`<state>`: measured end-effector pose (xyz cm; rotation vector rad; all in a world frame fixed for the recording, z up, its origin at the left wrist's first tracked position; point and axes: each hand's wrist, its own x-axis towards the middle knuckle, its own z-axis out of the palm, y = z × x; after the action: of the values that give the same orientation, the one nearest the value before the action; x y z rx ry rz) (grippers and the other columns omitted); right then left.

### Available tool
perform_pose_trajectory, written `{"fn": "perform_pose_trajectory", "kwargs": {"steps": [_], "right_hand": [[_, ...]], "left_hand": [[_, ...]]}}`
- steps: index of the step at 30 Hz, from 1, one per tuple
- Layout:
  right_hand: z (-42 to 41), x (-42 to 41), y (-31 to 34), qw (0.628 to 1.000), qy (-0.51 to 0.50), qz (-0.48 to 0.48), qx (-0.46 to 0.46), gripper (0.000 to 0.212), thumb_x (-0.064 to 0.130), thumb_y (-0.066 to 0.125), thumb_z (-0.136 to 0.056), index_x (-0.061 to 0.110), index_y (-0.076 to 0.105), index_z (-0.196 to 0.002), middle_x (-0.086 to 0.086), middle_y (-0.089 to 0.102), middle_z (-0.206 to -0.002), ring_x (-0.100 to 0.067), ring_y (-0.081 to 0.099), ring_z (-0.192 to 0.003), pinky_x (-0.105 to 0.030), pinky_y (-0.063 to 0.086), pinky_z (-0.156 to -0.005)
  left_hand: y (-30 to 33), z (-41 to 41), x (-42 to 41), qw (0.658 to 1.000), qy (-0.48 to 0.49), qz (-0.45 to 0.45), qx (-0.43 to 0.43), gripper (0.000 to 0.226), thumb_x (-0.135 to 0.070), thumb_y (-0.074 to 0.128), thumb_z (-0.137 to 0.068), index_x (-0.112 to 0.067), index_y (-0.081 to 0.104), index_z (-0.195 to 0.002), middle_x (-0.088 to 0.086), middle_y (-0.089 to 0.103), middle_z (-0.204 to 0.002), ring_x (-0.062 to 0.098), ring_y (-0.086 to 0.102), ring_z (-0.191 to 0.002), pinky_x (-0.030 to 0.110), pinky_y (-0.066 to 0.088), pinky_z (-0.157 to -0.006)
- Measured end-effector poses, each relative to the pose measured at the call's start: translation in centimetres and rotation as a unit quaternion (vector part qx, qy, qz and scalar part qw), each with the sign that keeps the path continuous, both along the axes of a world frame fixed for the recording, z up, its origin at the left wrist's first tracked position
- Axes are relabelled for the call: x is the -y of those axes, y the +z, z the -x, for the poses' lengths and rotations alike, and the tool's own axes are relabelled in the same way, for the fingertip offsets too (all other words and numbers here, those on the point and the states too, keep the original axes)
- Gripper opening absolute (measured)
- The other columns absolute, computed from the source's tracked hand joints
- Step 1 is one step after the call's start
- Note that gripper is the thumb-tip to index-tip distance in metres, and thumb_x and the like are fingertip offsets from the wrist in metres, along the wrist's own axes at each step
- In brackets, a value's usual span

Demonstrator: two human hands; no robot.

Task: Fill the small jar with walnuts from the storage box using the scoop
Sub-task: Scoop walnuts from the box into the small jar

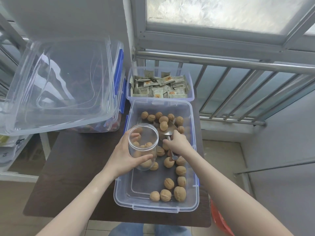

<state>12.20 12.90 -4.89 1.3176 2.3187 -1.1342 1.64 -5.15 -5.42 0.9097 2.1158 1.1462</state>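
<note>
The dark desk (71, 176) carries the clear storage box (119, 193), its walnuts (179, 193) scattered thinly. Over the box's left side, the left hand (125, 155) grips the small jar (142, 147), a few nuts inside. The right hand (177, 143) grips the scoop (166, 131) handle, one walnut in the bowl. Best to tilt the jar mouth toward the scoop and pour slowly over the box, so strays drop back in.

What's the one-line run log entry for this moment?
left hand: grips jar, part-filled | right hand: holds scoop, one walnut in it | storage box: loose walnuts remain
</note>
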Motion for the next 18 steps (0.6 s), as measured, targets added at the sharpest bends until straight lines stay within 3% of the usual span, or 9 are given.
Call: {"fn": "perform_pose_trajectory", "kwargs": {"steps": [3, 6, 9, 12, 14, 18], "right_hand": [[0.5, 0.2, -0.7, 1.0, 0.005, -0.014, -0.017, 0.042, 0.029, 0.052, -0.094, 0.002, 0.044, -0.125, -0.009, 0.055, -0.102, -0.009, 0.044, -0.067, -0.018, 0.026, -0.048], [1.1, 0.0, -1.3, 0.999, -0.001, -0.018, -0.029, 0.046, 0.032, 0.054, -0.093, 0.002, 0.044, -0.126, -0.015, 0.059, -0.117, -0.022, 0.053, -0.089, -0.021, 0.033, -0.054], [1.9, -0.4, -2.5, 0.998, -0.035, 0.011, -0.043, 0.048, 0.039, 0.057, -0.089, 0.003, 0.05, -0.119, -0.012, 0.062, -0.111, -0.025, 0.059, -0.098, -0.028, 0.042, -0.064], [2.6, -0.7, -4.5, 0.992, -0.076, 0.074, -0.063, 0.055, 0.051, 0.059, -0.079, 0.0, 0.063, -0.1, -0.012, 0.072, -0.091, -0.028, 0.069, -0.089, -0.04, 0.057, -0.075], [2.8, -0.6, -5.7, 0.981, -0.12, 0.124, -0.084, 0.045, 0.044, 0.061, -0.081, -0.001, 0.066, -0.086, -0.012, 0.072, -0.075, -0.028, 0.07, -0.076, -0.045, 0.058, -0.078], [2.6, -0.3, -6.1, 0.956, -0.192, 0.19, -0.113, 0.019, 0.024, 0.057, -0.092, 0.007, 0.056, -0.099, -0.005, 0.067, -0.067, -0.019, 0.061, -0.064, -0.031, 0.049, -0.059]], "left_hand": [[0.2, 0.0, 0.0, 1.0, 0.006, 0.001, 0.006, 0.086, -0.044, 0.088, -0.058, -0.053, 0.036, -0.126, -0.018, 0.055, -0.126, -0.011, 0.05, -0.118, 0.005, 0.035, -0.091], [0.3, 0.0, 0.0, 1.0, 0.012, 0.002, 0.01, 0.086, -0.043, 0.088, -0.058, -0.055, 0.035, -0.124, -0.02, 0.055, -0.126, -0.012, 0.05, -0.117, 0.0, 0.034, -0.089], [0.2, 0.1, 0.0, 1.0, 0.017, 0.002, 0.014, 0.089, -0.041, 0.089, -0.058, -0.05, 0.035, -0.129, -0.021, 0.055, -0.125, -0.014, 0.05, -0.116, -0.003, 0.033, -0.087], [0.1, 0.1, 0.0, 1.0, 0.02, 0.006, 0.019, 0.092, -0.042, 0.089, -0.058, -0.043, 0.036, -0.134, -0.023, 0.053, -0.125, -0.016, 0.049, -0.115, -0.004, 0.033, -0.086], [0.1, 0.0, 0.0, 1.0, 0.021, 0.008, 0.02, 0.093, -0.043, 0.088, -0.058, -0.041, 0.036, -0.134, -0.023, 0.053, -0.125, -0.016, 0.049, -0.115, -0.004, 0.033, -0.087], [0.1, 0.0, 0.0, 1.0, 0.022, 0.008, 0.02, 0.092, -0.041, 0.088, -0.059, -0.042, 0.036, -0.134, -0.022, 0.053, -0.125, -0.016, 0.048, -0.116, -0.004, 0.033, -0.087]]}}
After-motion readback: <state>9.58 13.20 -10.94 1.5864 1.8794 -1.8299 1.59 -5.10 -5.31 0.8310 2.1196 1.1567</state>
